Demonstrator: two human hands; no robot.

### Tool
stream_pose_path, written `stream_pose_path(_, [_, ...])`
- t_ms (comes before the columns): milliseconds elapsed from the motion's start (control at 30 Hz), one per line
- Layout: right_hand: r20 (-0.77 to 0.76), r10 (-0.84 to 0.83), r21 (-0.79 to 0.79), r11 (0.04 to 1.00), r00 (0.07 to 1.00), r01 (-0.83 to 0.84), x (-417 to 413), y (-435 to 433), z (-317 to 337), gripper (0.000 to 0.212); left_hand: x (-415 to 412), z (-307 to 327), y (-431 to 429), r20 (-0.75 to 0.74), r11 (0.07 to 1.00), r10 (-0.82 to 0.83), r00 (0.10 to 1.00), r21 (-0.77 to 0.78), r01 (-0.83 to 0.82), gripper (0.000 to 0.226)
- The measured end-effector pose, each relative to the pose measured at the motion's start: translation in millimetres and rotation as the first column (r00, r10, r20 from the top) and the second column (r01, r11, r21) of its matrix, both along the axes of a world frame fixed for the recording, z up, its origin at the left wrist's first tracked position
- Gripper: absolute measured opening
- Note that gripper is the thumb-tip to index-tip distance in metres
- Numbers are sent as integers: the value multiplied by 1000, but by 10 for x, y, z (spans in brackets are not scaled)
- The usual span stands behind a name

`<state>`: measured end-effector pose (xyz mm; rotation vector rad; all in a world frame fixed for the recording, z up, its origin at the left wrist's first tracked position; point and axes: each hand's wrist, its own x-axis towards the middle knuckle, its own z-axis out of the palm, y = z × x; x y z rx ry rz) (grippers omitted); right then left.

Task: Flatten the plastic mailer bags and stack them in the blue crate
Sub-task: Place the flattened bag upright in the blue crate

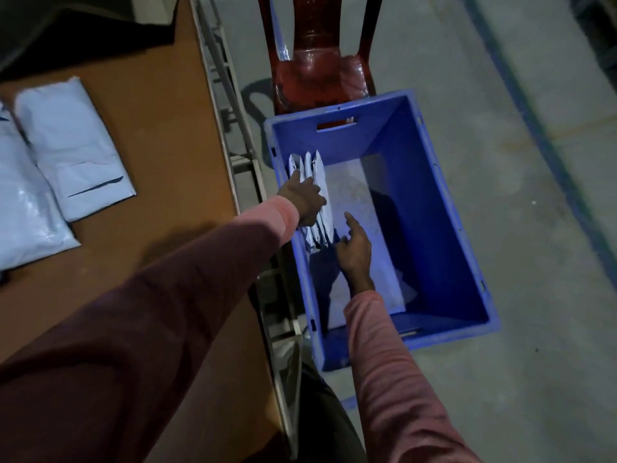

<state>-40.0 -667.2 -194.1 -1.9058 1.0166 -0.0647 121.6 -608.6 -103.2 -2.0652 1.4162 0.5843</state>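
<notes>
The blue crate (pixel 444 208) stands on the floor to the right of the table. Inside it, a few white mailer bags (pixel 319 177) stand on edge against the crate's left wall. My left hand (pixel 303 200) reaches over that wall and lies on the tops of these bags, fingers curled over them. My right hand (pixel 355 247) is inside the crate just right of the bags, fingers relaxed, index finger stretched forward, holding nothing. Two more white mailer bags (pixel 71 148) lie flat on the brown table at the left.
A brown table (pixel 160 105) fills the left side, its metal frame edge beside the crate. A red plastic chair (pixel 317 71) stands just beyond the crate. Grey concrete floor (pixel 534 128) lies to the right. A dark sheet (pixel 83 25) covers the table's far corner.
</notes>
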Motion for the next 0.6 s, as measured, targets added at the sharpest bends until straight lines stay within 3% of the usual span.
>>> stream_pose_path(133, [101,-40,-66,997,994,47,-16,189,521,47,-381,604,444,-90,953,249,964,-154,-261,60])
stream_pose_path(233, [241,22,-118,993,970,7,-44,589,1015,40,-657,1027,1000,-116,872,322,939,-349,-342,57])
stream_pose_path(400, [349,167,-293,954,922,-62,-119,1438,1764,30,-928,1484,2150,-148,589,334,931,-738,-328,50])
stream_pose_path(500, [352,293,-435,892,889,-122,-91,1943,2085,28,-1006,1584,2808,-156,416,381,911,-851,-320,43])
stream_pose_path(600, [366,391,-468,862,845,-196,-16,2518,2228,27,-1020,1551,3539,-197,252,504,841,-898,-361,39])
